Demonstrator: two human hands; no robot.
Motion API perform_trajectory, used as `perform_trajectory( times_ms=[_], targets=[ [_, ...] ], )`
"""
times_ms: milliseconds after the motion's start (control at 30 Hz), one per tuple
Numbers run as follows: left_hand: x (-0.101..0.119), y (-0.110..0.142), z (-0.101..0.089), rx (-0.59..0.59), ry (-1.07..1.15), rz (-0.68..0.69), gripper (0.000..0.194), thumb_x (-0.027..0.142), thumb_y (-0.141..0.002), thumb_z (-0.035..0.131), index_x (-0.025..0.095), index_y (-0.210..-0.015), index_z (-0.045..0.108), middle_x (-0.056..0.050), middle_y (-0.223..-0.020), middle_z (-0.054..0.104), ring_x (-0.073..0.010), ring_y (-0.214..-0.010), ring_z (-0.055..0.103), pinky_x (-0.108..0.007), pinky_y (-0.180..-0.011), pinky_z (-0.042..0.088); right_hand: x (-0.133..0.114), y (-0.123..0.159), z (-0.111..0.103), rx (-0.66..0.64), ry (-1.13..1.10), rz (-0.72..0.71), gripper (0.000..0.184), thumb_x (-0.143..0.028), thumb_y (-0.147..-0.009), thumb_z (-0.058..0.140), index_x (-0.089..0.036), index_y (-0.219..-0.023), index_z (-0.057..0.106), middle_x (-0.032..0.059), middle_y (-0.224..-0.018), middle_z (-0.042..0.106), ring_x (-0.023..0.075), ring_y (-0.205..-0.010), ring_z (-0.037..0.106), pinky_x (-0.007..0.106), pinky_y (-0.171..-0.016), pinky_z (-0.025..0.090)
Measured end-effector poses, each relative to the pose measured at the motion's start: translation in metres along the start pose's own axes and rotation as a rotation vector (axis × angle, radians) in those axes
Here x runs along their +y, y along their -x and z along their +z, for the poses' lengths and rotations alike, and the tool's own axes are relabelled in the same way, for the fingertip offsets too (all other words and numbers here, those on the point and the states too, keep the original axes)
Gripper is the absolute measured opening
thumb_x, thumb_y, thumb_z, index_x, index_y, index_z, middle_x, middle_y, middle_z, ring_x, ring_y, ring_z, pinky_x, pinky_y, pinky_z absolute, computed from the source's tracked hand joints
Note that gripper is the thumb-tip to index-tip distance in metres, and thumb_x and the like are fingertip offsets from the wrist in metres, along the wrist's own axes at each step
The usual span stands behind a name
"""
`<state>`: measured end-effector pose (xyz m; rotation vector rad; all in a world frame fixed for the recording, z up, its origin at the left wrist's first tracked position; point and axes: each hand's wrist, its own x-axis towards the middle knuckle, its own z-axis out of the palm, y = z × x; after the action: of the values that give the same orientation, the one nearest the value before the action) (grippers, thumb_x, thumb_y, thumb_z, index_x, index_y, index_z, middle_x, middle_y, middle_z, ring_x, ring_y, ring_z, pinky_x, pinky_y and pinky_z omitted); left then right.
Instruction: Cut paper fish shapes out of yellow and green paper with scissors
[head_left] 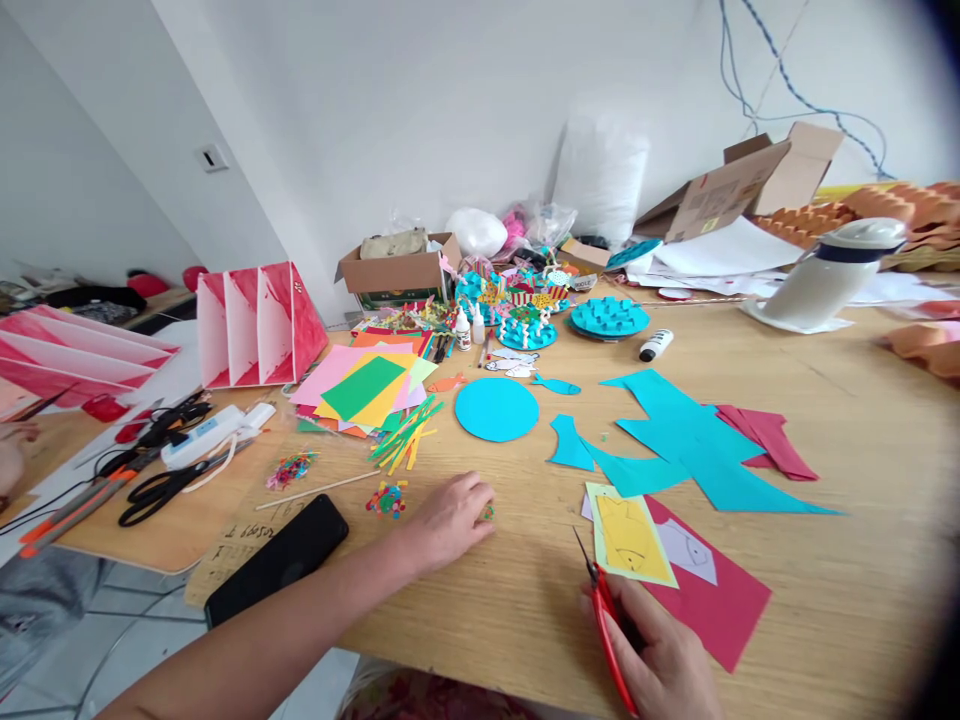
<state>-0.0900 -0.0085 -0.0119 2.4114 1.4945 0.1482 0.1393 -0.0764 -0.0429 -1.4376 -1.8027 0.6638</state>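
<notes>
My left hand [450, 520] rests on the wooden table [862, 480] with fingers curled over small coloured bits I cannot make out. My right hand [664, 665] grips red-handled scissors [604, 615], blades pointing up and away toward a yellow paper with a drawn fish [628, 535]. That paper lies on a red sheet [720, 600] with a white fish cut-out [694, 552]. A turquoise paper circle [496, 408] and turquoise scraps [697, 445] lie beyond.
A black phone [277, 560] lies near the front left edge by confetti [386, 497], black scissors [161, 490], a stick and a stack of coloured paper [367, 390]. Finished turquoise crafts [525, 300], glue bottles, cardboard boxes and a white jug [825, 275] crowd the back.
</notes>
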Motion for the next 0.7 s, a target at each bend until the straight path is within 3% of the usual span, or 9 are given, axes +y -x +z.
perform_trajectory(
  times_ms=[200,700],
  targets=[
    [0.002,-0.005,-0.005,-0.063,-0.022,0.015,0.004,0.017,-0.081,0.053,0.017,-0.084,0.055,-0.003,-0.09,0.056,-0.0151,-0.084,0.054,-0.024,-0.075,0.043,0.003,-0.002,-0.002,-0.041,0.035,-0.053,0.024,-0.037,-0.083,0.047,-0.02,-0.07,0.057,0.0024,-0.064,0.065,0.0176,-0.063,0.064,0.017,-0.054,0.048],
    [0.004,-0.008,0.007,-0.095,-0.12,0.026,0.02,0.008,-0.087,0.036,0.016,-0.08,0.054,-0.004,-0.086,0.056,-0.0159,-0.082,0.052,-0.027,-0.076,0.042,0.005,0.0,0.001,-0.036,0.04,-0.038,0.028,-0.039,-0.085,0.043,-0.02,-0.069,0.054,0.0026,-0.064,0.064,0.0178,-0.063,0.064,0.019,-0.054,0.048]
  ],
)
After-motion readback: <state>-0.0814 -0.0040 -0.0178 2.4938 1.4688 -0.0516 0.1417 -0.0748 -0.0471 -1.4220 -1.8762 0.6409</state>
